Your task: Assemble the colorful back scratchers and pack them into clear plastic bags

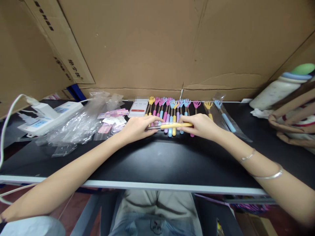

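Observation:
A back scratcher with a yellow handle (173, 125) lies level between my two hands, above the near ends of a row of others. My right hand (201, 126) is closed on the right part of this handle. At its left end, my left hand (137, 127) pinches a clear plastic sleeve (154, 126); the scratcher's claw end is hidden. Behind my hands lie several back scratchers (170, 128) with pink, blue, yellow and purple claws and handles. To the right, a blue back scratcher (228, 122) rests on or in a clear bag.
Crumpled clear bags (73, 123) are heaped at the left, beside a white power strip (52, 118) with cables. Pink and white cards (113, 118) and a phone (138, 108) lie nearby. A bottle (278, 90) leans at the right. Cardboard (157, 49) walls the back.

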A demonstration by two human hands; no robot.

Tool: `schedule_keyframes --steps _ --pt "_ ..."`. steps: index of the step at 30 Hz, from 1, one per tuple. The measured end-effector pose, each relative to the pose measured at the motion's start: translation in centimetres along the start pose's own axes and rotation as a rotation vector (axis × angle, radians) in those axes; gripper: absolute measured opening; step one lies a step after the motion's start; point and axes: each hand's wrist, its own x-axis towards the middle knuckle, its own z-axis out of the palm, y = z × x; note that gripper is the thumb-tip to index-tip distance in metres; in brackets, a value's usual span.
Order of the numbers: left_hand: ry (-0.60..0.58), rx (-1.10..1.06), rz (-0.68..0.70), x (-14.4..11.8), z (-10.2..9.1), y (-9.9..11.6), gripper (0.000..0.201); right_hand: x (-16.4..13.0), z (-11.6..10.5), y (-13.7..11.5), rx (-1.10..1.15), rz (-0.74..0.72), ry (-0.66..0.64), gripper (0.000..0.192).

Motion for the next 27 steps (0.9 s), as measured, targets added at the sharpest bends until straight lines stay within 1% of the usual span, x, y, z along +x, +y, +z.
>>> schedule_keyframes --steps 4,7,10,13,17,20,23,27 --pt "-0.024 -0.013 0.017 -0.1 -0.1 0.3 0.035 0.0 0.8 -0.7 -0.012 -0.032 0.005 0.029" --pt "-0.026 0.003 0.049 -0.1 -0.1 0.4 0.035 0.1 1.1 -1.1 0.041 -0.038 -0.015 0.028" --pt "-0.013 0.019 0.056 -0.1 -0.1 0.5 0.035 0.2 1.0 -1.1 0.133 -0.039 -0.027 0.029" --pt "0.017 0.026 0.040 -0.1 -0.1 0.5 0.035 0.2 0.4 -0.8 0.298 -0.056 -0.056 0.030" --pt "0.075 0.046 0.022 0.0 -0.1 0.3 0.032 0.0 -0.8 -0.3 0.582 -0.026 -0.209 0.034" --pt "0.079 0.045 0.022 0.0 -0.1 0.3 0.030 -0.3 -1.8 0.0 0.737 0.000 -0.350 0.038" --pt "0.077 0.046 0.029 0.1 -0.1 0.2 0.030 -0.4 -2.4 0.4 0.810 -0.001 -0.458 0.042" --pt "0.061 0.040 0.043 0.1 -0.1 0.2 0.032 -0.5 -2.6 1.0 0.810 -0.026 -0.494 0.045"
